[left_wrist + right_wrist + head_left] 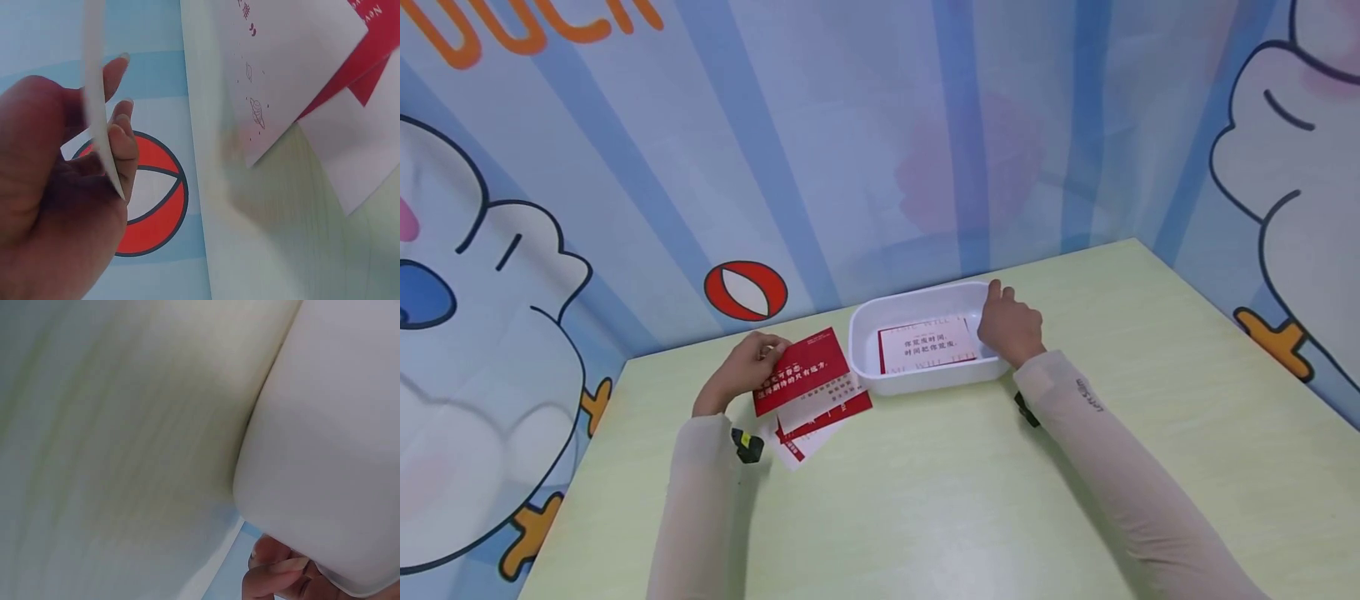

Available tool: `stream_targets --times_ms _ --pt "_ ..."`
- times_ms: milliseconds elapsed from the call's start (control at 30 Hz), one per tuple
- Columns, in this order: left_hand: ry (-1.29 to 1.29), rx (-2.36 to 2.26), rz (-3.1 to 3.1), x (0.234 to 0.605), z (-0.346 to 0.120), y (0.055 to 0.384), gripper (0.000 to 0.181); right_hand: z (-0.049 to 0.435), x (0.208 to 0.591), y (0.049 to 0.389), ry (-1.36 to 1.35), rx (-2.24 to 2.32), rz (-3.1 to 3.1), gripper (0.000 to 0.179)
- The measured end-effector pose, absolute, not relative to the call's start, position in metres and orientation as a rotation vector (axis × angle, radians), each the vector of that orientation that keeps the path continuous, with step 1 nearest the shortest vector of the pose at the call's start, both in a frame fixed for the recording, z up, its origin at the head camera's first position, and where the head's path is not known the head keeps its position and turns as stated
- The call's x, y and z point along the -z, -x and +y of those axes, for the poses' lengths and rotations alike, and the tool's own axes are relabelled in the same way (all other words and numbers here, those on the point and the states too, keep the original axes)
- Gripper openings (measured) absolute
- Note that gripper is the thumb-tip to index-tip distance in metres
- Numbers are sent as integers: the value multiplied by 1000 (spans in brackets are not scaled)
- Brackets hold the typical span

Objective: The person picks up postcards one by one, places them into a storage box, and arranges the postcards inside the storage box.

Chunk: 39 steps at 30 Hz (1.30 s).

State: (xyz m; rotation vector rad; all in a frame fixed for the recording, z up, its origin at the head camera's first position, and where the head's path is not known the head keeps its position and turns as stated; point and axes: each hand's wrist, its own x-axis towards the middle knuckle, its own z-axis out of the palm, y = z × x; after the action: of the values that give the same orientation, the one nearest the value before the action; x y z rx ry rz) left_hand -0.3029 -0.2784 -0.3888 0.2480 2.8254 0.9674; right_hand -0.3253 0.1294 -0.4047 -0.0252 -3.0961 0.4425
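While left grip (745, 365) pinches card (808, 371), right (1012, 325) holds tray (925, 382).

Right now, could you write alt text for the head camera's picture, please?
A person's left grip holds a red Chinese-printed card near overlapping cards on a pale table, while the right grip holds a white tub containing a white printed card.

Red card (805, 367) beside white tray (936, 378)

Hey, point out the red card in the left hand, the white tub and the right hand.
Red card (807, 369): head view, middle of its printed red face.
White tub (925, 381): head view, its near outer wall.
Right hand (1012, 327): head view, back of the hand.
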Motion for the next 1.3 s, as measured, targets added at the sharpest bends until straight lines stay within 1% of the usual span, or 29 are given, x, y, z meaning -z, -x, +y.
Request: stream_targets --times_ms 100,333,733,967,1300 --pt "-209 -1010 2799 389 -276 302 35 130 405 325 28 -443 -3098 61" --pt "-321 -1068 2811 389 -271 299 32 130 406 325 36 -444 -3110 60" --pt "-408 -1113 2787 394 -255 303 29 132 406 325 39 -470 -3104 62" --pt "-452 -1168 2772 394 -241 305 32 132 406 325 41 -474 -3103 63" --pt "-408 -1279 2817 397 -221 308 38 129 405 326 70 -477 -3107 67"
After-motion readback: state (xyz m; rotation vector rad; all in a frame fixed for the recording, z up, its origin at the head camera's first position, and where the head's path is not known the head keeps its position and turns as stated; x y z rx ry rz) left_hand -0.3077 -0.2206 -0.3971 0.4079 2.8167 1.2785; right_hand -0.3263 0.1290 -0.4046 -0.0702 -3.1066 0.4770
